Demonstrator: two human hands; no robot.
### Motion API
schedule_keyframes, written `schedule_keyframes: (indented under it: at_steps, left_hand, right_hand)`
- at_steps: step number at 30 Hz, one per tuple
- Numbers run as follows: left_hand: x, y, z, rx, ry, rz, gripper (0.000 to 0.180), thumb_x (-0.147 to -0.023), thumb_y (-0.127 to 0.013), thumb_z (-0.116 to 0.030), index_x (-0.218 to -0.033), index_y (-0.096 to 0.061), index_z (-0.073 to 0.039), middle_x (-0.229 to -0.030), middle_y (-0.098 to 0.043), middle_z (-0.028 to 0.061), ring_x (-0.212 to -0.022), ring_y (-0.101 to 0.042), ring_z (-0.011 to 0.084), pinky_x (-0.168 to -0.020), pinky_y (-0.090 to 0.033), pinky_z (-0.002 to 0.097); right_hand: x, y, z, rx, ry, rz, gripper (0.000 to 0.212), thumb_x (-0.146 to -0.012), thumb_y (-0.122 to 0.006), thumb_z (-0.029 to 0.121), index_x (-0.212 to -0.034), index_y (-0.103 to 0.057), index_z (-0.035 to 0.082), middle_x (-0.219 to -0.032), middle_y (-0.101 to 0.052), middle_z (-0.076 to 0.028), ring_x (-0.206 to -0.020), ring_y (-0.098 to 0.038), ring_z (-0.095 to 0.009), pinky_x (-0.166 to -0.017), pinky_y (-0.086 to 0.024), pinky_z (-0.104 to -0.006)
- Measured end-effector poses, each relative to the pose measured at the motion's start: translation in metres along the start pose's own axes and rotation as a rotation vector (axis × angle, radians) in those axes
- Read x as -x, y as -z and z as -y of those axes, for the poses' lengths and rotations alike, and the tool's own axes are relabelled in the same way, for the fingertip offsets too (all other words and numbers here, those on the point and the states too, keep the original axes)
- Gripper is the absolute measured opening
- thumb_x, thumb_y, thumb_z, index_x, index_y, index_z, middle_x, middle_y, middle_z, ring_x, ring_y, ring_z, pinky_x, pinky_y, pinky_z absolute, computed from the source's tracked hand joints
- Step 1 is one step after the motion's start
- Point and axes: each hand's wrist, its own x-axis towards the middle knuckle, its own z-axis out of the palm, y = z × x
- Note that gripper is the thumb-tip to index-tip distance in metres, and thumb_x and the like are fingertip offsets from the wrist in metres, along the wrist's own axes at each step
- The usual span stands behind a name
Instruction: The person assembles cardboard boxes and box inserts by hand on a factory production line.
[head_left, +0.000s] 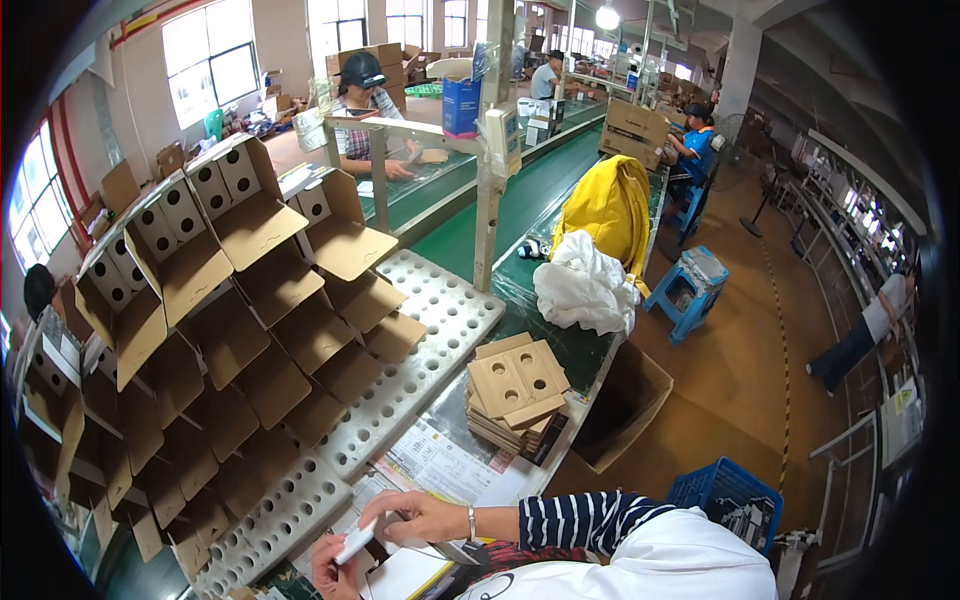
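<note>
Windows are lighting a long workshop where several people are sitting or standing beside a green conveyor, its belt running away toward one o'clock from the wearer's hands. At the lower edge of the view, both hands are holding one small white piece, which is slanting between them with its upper end pointing toward one o'clock. The left hand is sitting at about seven o'clock of the piece, its fingers closing narrowly on the lower end. The right hand is reaching in from between two and three o'clock, its bent fingers pressing near the upper end; its thumb contact is not showing clearly. So the piece is lying across the gap between the two grips, touching both. A flat white item is lying at four o'clock, just below the right hand. Between one and two o'clock, printed sheets are covering the worktop near the hands, and a stack of cardboard inserts is standing beyond them. White foam trays with round holes are stretching toward twelve o'clock, while rows of open cardboard boxes are rising around eleven.
</note>
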Motion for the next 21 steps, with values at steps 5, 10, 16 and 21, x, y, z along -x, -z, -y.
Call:
schedule_keyframes:
  at_steps: [5,10,16,21]
  left_hand:
    - [-0.01,0.007,-0.043,-0.09,-0.066,0.26,0.024,-0.085,-0.049,-0.009,-0.102,-0.064,0.0,-0.12,-0.056,0.0138,-0.106,-0.053,0.0236,-0.083,-0.043,0.031]
    - [-0.017,0.011,-0.063,-0.313,0.121,0.425,0.048,-0.075,-0.069,-0.019,-0.118,-0.055,-0.001,-0.122,-0.051,0.0144,-0.107,-0.052,0.0289,-0.092,-0.041,0.0382]
    - [-0.031,0.012,-0.061,-0.57,0.171,0.648,0.073,-0.072,-0.075,-0.029,-0.132,-0.045,-0.002,-0.123,-0.051,0.0182,-0.114,-0.05,0.0318,-0.097,-0.039,0.0394]
    - [-0.038,0.007,-0.059,-0.59,0.176,0.647,0.075,-0.057,-0.082,-0.032,-0.117,-0.051,0.001,-0.104,-0.053,0.02,-0.101,-0.052,0.0366,-0.088,-0.043,0.0393]
  right_hand:
    - [0.008,0.001,0.015,0.129,0.023,0.004,0.028,-0.087,-0.046,0.008,-0.102,-0.069,0.008,-0.122,-0.05,-0.007,-0.101,-0.053,-0.011,-0.085,-0.042,-0.025]
    - [-0.001,0.014,0.028,0.376,0.024,0.221,0.04,-0.08,-0.059,0.03,-0.109,-0.065,0.003,-0.117,-0.053,-0.016,-0.11,-0.05,-0.026,-0.094,-0.04,-0.0328]
    - [-0.002,0.003,0.045,0.763,-0.11,0.285,0.085,-0.07,-0.073,0.034,-0.139,-0.035,0.004,-0.113,-0.048,-0.022,-0.104,-0.05,-0.034,-0.089,-0.042,-0.0366]
    - [-0.013,-0.009,0.049,0.954,-0.214,0.272,0.077,-0.061,-0.078,0.029,-0.123,-0.044,-0.002,-0.112,-0.049,-0.026,-0.102,-0.054,-0.04,-0.086,-0.046,-0.0408]
